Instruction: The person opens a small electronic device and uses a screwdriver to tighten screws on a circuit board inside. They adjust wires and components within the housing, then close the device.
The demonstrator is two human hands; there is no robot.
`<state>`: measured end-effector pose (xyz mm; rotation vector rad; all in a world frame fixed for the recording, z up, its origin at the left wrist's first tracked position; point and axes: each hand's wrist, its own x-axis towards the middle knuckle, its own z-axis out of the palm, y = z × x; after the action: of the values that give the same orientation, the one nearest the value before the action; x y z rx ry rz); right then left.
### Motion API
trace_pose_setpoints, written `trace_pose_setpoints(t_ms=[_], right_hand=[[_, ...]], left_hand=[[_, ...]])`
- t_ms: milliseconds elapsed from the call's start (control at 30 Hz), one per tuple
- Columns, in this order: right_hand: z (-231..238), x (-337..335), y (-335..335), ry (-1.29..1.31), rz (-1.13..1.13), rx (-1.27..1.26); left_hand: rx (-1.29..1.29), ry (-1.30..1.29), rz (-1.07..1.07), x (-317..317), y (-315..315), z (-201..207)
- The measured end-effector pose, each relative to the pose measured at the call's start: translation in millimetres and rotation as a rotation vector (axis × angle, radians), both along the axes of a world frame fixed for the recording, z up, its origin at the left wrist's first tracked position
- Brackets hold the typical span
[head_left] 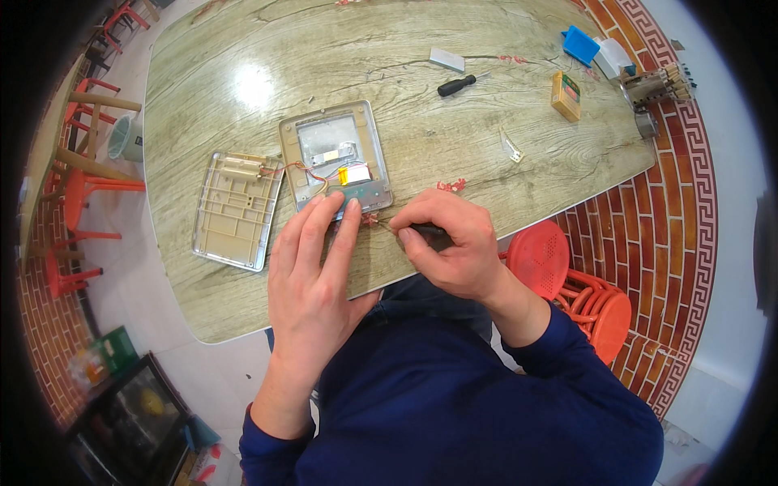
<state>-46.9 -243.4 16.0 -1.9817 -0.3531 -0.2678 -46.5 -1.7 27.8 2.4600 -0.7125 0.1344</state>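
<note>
An opened device lies in two parts on the table. Its square beige and silver shell (376, 138) holds a metal plate, wires, a white battery pack (355, 174) with yellow tape and a green circuit board (369, 194). Thin wires link it to the ribbed back cover (235, 212) on the left. My left hand (312, 267) is open, its fingers apart and their tips on the circuit board at the shell's near edge. My right hand (454, 243) is closed round a black-handled screwdriver (429, 233), its thin shaft pointing left toward that edge; the tip is hard to make out.
Farther off lie another black screwdriver (456, 86), a white block (446, 60), a yellow box (566, 95), a small pale strip (511, 146) and a blue container (580, 46). A holder of sticks (656, 84) stands by the brick wall. Red stools (539, 259) are at my right.
</note>
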Motion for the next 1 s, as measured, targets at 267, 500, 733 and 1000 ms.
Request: trace_pose_setpoints(t_ms=[267, 500, 733, 1000], right_hand=[[5, -2, -3, -0.010, -0.022, 0.016], [-1, 4, 13, -0.220, -0.022, -0.316], [3, 7, 21, -0.197, -0.032, -0.437], [4, 9, 26, -0.137, -0.049, -0.620]], left_hand=[[-0.034, -0.061, 0.000, -1, 1, 0], [-0.268, -0.173, 0.100, -3, 12, -12], [-0.407, -0.188, 0.170, -10, 19, -18], [-0.482, -0.077, 0.128, -12, 9, -14]])
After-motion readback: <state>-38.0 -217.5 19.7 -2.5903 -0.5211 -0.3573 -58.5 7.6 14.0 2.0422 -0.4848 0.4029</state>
